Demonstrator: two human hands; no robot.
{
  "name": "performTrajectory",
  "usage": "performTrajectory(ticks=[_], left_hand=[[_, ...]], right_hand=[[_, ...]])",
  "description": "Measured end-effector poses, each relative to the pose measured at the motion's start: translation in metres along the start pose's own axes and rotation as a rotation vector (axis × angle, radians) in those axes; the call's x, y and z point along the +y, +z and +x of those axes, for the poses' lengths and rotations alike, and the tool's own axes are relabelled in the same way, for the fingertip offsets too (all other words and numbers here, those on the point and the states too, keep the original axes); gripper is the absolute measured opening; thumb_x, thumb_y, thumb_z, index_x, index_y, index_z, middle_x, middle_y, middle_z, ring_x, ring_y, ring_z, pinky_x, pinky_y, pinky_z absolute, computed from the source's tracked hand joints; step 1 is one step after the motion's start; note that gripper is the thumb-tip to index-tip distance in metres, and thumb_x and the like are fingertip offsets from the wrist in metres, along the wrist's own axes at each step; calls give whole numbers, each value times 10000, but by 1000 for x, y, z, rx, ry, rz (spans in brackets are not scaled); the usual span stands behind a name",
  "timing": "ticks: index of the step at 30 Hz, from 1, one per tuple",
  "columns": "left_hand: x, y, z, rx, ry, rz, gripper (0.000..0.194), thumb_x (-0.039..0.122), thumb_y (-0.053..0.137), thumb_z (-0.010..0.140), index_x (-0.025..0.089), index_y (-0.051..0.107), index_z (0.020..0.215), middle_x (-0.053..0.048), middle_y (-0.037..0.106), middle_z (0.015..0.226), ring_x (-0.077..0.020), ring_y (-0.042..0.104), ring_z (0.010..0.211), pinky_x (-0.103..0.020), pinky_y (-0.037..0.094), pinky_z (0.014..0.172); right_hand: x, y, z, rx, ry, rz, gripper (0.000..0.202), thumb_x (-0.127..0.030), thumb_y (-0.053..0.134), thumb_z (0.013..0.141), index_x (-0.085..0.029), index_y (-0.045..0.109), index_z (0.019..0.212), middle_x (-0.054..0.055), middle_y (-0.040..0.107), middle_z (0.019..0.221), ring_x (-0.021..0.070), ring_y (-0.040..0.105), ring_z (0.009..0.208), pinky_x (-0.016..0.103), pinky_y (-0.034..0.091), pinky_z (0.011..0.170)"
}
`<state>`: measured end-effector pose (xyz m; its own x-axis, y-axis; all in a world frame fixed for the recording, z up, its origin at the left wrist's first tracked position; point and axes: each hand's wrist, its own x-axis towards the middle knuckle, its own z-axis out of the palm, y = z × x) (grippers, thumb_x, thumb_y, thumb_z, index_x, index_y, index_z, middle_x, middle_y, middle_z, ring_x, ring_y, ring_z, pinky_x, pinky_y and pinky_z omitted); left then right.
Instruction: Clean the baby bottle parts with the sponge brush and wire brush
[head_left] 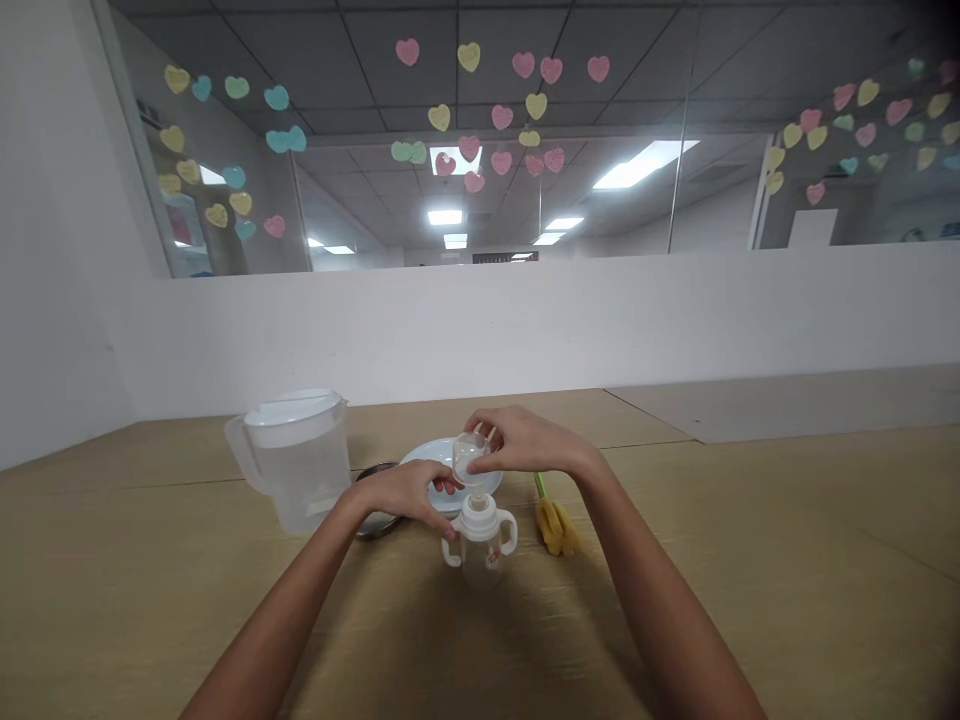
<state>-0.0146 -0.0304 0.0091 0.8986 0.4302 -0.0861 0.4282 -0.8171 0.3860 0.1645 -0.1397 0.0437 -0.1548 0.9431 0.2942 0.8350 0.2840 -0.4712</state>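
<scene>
White wall fills the far side, and in front of it the broad wooden table stretches towards us. Above, a long window runs from left to right. On the table's left stands the clear pitcher, white lid on, handle pointing left. Into the middle come the hands: the right hand, thumb and fingers drawn in narrow, and the left hand, thumb well apart from the fingers and reaching to the bottle's left handle; how firmly it touches, I can't tell. Between and beyond them, partly covered, lies the white plate. Nearer, here's the baby bottle, upright on the table, a white handle on either side. Left of the plate sits a round metal-rimmed dish, partly behind the left wrist. To the right, a yellow sponge brush with a green handle. And the clear cap, held by the right hand, is just above the bottle's top! Smallest of all, paper hearts dot the window.
</scene>
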Motion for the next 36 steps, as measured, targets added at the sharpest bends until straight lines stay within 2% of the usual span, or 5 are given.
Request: performTrajectory(ticks=[6, 13, 20, 27, 36], left_hand=[[-1, 5, 3, -95, -31, 27, 620, 468, 720, 493, 214, 598, 1046, -17, 609, 949, -189, 565, 862, -234, 414, 719], [2, 7, 4, -149, -22, -11, 448, 432, 724, 499, 204, 621, 870, 33, 605, 709, -137, 547, 656, -204, 373, 570], [-1, 10, 8, -202, -25, -6, 413, 411, 716, 514, 202, 602, 852, 44, 609, 681, -124, 533, 634, -194, 343, 543], [-3, 13, 11, -248, -30, 32, 387, 501, 675, 541, 180, 576, 734, 54, 525, 611, -93, 438, 558, -204, 266, 489], [-1, 13, 11, -231, -8, 57, 333, 467, 659, 563, 185, 508, 652, 67, 425, 552, -81, 354, 510, -215, 223, 470]], right_hand=[[1, 1, 0, -14, 1, -3, 466, -438, 665, 642, -156, 574, 1001, 49, 612, 873, 156, 566, 749, 257, 430, 623], [3, 1, -1, -46, 10, -29, 479, -452, 666, 641, -155, 572, 1004, 49, 617, 864, 160, 570, 739, 260, 430, 614], [4, 1, -1, -85, 46, -61, 507, -472, 680, 620, -158, 582, 1006, 49, 625, 872, 163, 572, 731, 253, 424, 597], [4, 2, 0, -117, 67, -69, 504, -457, 696, 605, -153, 587, 992, 50, 626, 873, 164, 574, 735, 253, 426, 605], [4, 4, 1, -146, 49, -105, 521, -465, 697, 588, -159, 588, 995, 47, 617, 886, 168, 570, 756, 251, 424, 603]])
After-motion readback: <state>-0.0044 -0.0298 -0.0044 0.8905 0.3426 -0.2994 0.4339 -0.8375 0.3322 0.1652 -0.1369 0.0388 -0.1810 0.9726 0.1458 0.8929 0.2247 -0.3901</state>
